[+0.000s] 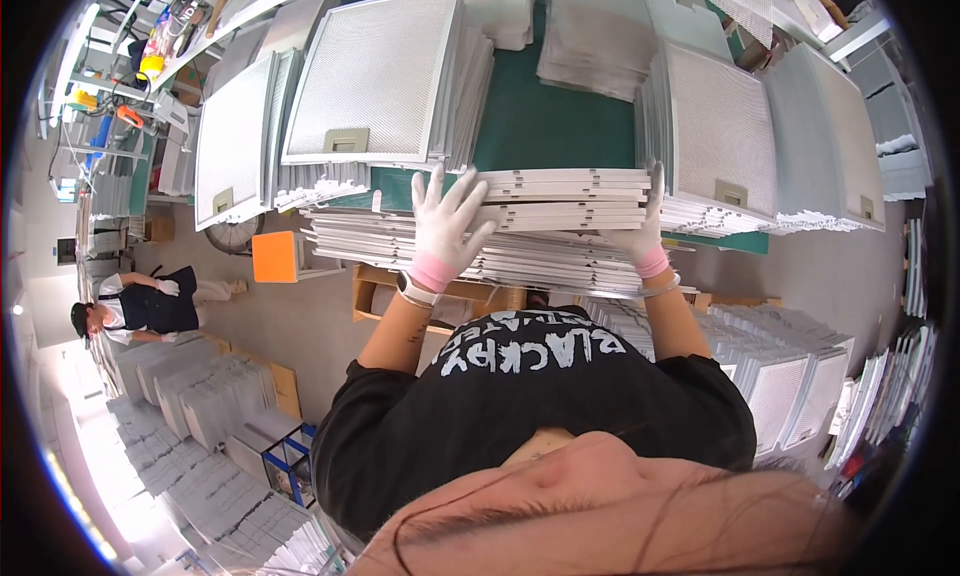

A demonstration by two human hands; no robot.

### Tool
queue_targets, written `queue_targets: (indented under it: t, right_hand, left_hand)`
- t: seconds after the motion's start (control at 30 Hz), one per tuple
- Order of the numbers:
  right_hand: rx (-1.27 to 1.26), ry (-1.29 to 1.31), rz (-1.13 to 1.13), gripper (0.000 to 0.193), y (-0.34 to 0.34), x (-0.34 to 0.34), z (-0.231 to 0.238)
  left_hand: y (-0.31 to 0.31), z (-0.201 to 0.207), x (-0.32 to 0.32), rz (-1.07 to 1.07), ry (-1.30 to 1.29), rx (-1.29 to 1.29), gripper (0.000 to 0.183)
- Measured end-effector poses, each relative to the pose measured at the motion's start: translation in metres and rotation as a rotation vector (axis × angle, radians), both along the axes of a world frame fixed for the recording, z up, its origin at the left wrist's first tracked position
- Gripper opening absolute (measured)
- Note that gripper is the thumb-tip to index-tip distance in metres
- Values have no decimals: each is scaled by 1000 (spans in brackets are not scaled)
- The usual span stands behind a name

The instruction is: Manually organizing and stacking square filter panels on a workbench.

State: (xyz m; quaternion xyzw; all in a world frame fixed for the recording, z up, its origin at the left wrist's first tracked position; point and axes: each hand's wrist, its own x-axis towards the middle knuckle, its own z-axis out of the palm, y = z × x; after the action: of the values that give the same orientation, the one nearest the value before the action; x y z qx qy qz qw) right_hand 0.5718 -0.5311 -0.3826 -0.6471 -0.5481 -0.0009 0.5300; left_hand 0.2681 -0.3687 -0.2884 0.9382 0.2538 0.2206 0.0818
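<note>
A short stack of white-edged mesh filter panels (570,216) lies in front of me with its narrow edges facing me. My left hand (448,221), in a white glove with a pink cuff, is at the left end of this stack, its fingers spread wide. At the opposite end, my right hand (640,234) cups the corner, with fingers upright along the end and the thumb side at the near edge. Part of its grip is hidden. Below both hands lies a wider pile of similar panels (370,238).
Upright rows of mesh panels (370,76) stand left on the green tabletop (540,106), with more panels (715,126) to the right. An orange stool (275,257) is beyond my left arm. A co-worker (150,301) stands at far left. Panel stacks (780,376) fill the lower right.
</note>
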Motion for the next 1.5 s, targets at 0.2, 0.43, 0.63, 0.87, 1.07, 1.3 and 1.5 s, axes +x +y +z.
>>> queue_targets:
  t: [0.2,0.43,0.63,0.87,1.07,1.3,1.5]
  right_hand:
    - [-16,-337,-87,78,-17,-10,27]
    - [-302,-425,-192,60,-16,-15,60]
    - [-215,-398,-118,63,-21,-17,61]
    - [-159,-248,-100,95,-32,-15,49]
    - [46,286,74,146,-29,-8,29]
    - [-212,473,224,138,-16,22,38]
    - [-146,743,312,133,7,23,22]
  left_hand:
    - [5,27,26,-169,54,27,41]
    - [10,28,30,-201,52,-57,42]
    - [8,33,24,-160,168,-47,60]
    - [14,19,-4,-248,148,-167,97]
    - [-11,-52,-29,-132,-438,-693,126]
    - [9,-95,5,-267,-706,-1169,135]
    - [17,-98,10,-221,-684,-1133,134]
